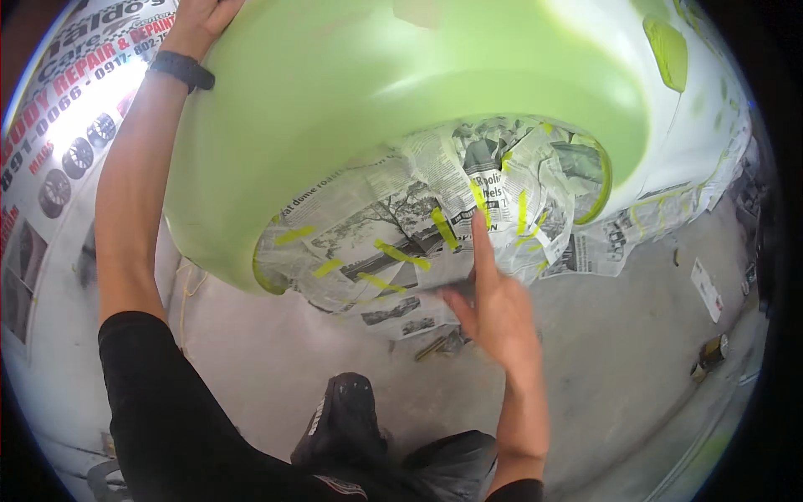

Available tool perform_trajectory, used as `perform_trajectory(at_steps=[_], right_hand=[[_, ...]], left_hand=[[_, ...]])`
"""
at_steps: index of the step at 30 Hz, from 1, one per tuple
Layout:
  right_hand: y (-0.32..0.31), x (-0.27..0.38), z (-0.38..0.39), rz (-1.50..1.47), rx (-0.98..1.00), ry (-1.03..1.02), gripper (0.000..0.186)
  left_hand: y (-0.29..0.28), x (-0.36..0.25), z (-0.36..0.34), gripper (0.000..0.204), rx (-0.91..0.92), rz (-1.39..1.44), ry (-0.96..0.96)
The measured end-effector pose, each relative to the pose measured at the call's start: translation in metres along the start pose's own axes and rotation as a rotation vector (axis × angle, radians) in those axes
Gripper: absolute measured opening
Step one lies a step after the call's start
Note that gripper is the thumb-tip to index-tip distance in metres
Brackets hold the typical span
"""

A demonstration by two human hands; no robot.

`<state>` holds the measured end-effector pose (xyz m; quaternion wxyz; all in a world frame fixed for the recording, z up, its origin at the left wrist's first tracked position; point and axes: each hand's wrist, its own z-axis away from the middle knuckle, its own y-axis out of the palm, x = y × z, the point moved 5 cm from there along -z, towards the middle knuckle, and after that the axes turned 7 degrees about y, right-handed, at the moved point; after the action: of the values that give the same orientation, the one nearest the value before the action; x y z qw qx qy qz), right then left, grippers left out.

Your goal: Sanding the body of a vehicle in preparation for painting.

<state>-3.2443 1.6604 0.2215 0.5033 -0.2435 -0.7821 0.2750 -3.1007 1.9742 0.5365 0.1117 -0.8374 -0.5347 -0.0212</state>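
Observation:
A car body panel (318, 84) in light green fills the upper middle, curving around a wheel arch. Sheets of newspaper (360, 226) cover the arch opening, held by short strips of yellow-green masking tape (401, 255). At the top left my left hand (207, 12) leans on the panel's edge, its thumb away from the palm; the frame cuts off its other fingers. My right hand (499, 314) is in front of the newspaper with index finger stretched up toward a tape strip and thumb apart. It holds nothing. Whether the fingertip touches the paper I cannot tell.
Behind my left arm hangs a printed banner (79, 109) with wheel pictures. To the right, the white bodywork (669, 151) carries more newspaper along its lower edge. A can (713, 351) and a paper slip (707, 289) lie on the concrete floor (619, 376). My shoe (347, 410) is below.

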Motion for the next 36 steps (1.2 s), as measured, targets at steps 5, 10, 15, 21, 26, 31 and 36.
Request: perform_trajectory(at_steps=[5,10,15,21,26,31,36], right_hand=[[-0.017,0.033,-0.043,0.182,-0.196,-0.154,0.109],[-0.009,0.054,-0.070,0.277,-0.257,-0.211,0.110],[-0.020,0.053,-0.097,0.296,-0.331,-0.163,0.111],[-0.008,0.074,-0.097,0.344,-0.343,-0.166,0.113],[0.009,0.081,-0.091,0.386,-0.248,-0.140,0.115],[0.021,0.093,-0.086,0.412,-0.245,-0.206,0.115],[0.033,0.097,-0.083,0.461,-0.190,-0.191,0.113]], left_hand=[[0.017,-0.034,0.021,0.031,-0.216,1.692,-0.789],[0.018,-0.004,0.009,0.026,-0.139,1.683,-0.700],[0.025,-0.011,0.003,0.028,-0.105,1.736,-0.701],[0.023,0.004,-0.003,0.030,-0.011,1.724,-0.621],[0.028,-0.006,0.005,0.031,-0.056,1.797,-0.692],[0.022,-0.003,0.006,0.030,-0.104,1.809,-0.734],[0.027,0.005,0.004,0.029,-0.134,1.774,-0.691]])
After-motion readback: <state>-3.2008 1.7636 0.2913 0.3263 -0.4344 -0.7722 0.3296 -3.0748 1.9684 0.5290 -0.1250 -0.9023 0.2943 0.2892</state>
